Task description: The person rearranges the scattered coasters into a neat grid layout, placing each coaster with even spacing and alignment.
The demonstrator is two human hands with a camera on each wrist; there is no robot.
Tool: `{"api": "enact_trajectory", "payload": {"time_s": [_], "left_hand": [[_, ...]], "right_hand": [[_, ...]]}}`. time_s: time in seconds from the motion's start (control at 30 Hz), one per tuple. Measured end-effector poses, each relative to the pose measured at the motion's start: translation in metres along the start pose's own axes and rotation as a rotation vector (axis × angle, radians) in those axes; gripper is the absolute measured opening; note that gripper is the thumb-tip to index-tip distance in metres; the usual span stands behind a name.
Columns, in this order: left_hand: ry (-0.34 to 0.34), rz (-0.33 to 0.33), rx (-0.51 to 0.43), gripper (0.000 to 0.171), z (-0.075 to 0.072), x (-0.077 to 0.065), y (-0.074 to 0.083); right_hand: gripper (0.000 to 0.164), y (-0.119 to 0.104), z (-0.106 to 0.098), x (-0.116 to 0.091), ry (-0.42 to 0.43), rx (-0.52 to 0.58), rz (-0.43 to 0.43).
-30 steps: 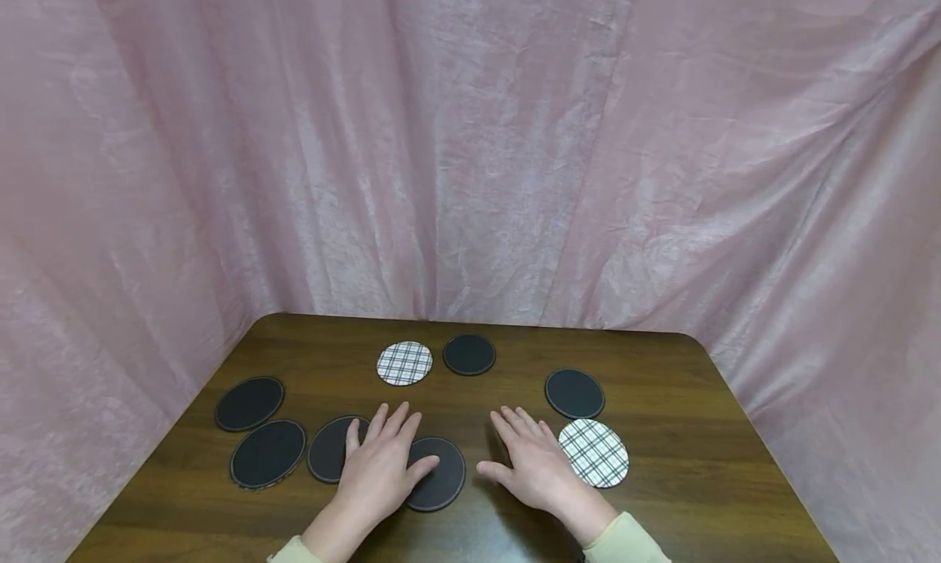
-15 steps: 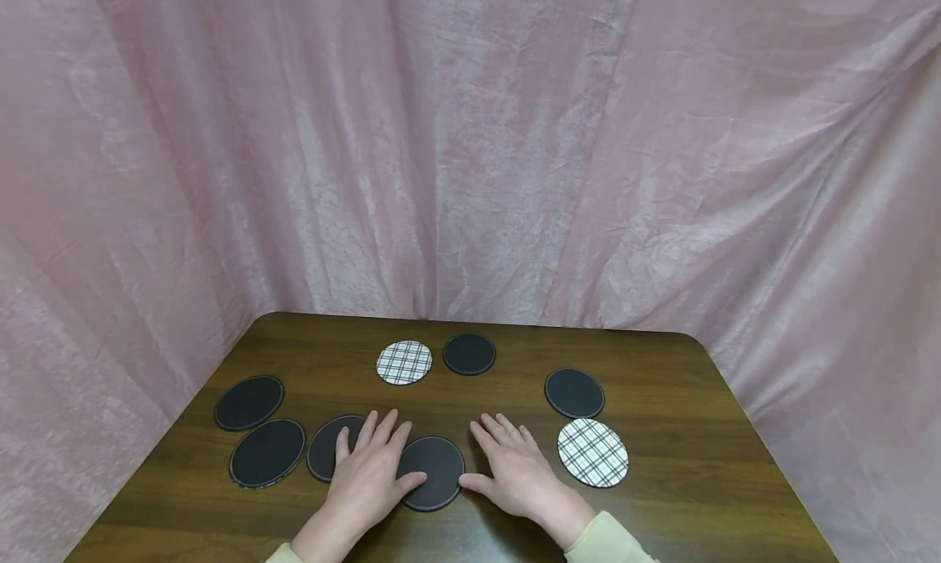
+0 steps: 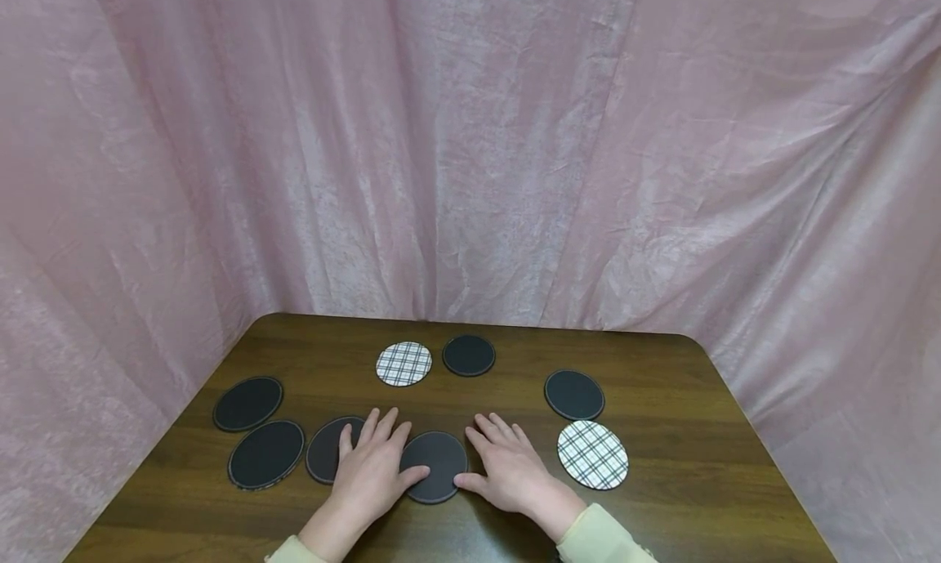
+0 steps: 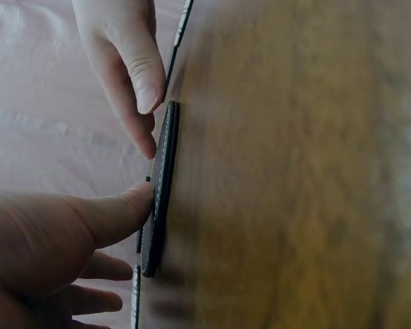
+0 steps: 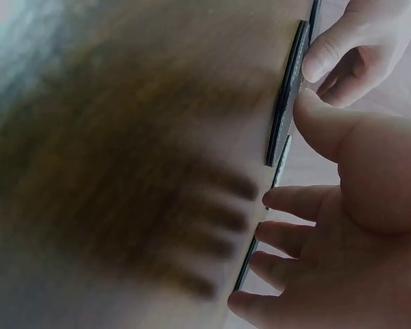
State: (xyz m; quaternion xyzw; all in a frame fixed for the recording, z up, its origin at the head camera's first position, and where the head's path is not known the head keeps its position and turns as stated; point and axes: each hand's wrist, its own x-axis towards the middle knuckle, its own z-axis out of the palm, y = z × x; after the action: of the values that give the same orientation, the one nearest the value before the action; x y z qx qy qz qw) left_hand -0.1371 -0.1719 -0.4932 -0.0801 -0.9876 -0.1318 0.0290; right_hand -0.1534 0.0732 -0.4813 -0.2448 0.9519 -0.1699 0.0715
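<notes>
A round dark coaster (image 3: 435,453) with a stitched edge lies on the table between my hands. My left hand (image 3: 370,473) has its fingers spread, and its thumb (image 4: 127,212) touches the top of this coaster. Part of another dark coaster (image 3: 327,449) is covered by the left hand's fingers. From the other side, my right hand (image 3: 509,469) touches the same middle coaster near its right edge with the thumb (image 5: 322,123). The right hand's other fingers are extended over bare wood, casting shadows in the right wrist view.
Two dark coasters, the upper (image 3: 248,403) and the lower (image 3: 266,454), lie at the left. Toward the back are a plaid coaster (image 3: 404,364) and a dark one (image 3: 469,355). A dark coaster (image 3: 574,395) and a plaid one (image 3: 592,454) lie right. Pink curtains (image 3: 470,154) surround the table.
My right hand has moved left until its thumb reached the middle coaster. My left hand has shifted slightly left. That coaster has slid slightly away from me in the last half second.
</notes>
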Motion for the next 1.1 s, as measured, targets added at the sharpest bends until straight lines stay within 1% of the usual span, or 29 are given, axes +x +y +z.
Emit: {"api": "enact_trajectory", "payload": {"time_s": [0.23, 0.4, 0.6, 0.87, 1.0, 1.1], "left_hand": [[0.017, -0.024, 0.012, 0.070, -0.003, -0.004, -0.001], [0.029, -0.029, 0.011, 0.065, -0.006, -0.006, -0.002], [0.032, -0.027, 0.000, 0.060, -0.003, -0.009, -0.002], [0.053, -0.014, -0.008, 0.049, 0.000, -0.010, -0.001], [0.052, -0.013, -0.014, 0.048, 0.001, -0.009, -0.002], [0.050, -0.016, -0.022, 0.049, 0.001, -0.010, -0.002]], "right_hand": [[0.075, 0.000, 0.000, 0.002, -0.006, -0.018, 0.008], [0.072, -0.001, 0.001, 0.002, 0.010, -0.023, 0.008], [0.068, -0.003, 0.004, 0.003, 0.025, -0.048, 0.000], [0.064, -0.004, 0.005, 0.004, 0.041, -0.044, -0.020], [0.061, -0.005, 0.004, 0.004, 0.045, -0.032, -0.044], [0.062, -0.006, 0.004, 0.004, 0.038, -0.022, -0.051]]}}
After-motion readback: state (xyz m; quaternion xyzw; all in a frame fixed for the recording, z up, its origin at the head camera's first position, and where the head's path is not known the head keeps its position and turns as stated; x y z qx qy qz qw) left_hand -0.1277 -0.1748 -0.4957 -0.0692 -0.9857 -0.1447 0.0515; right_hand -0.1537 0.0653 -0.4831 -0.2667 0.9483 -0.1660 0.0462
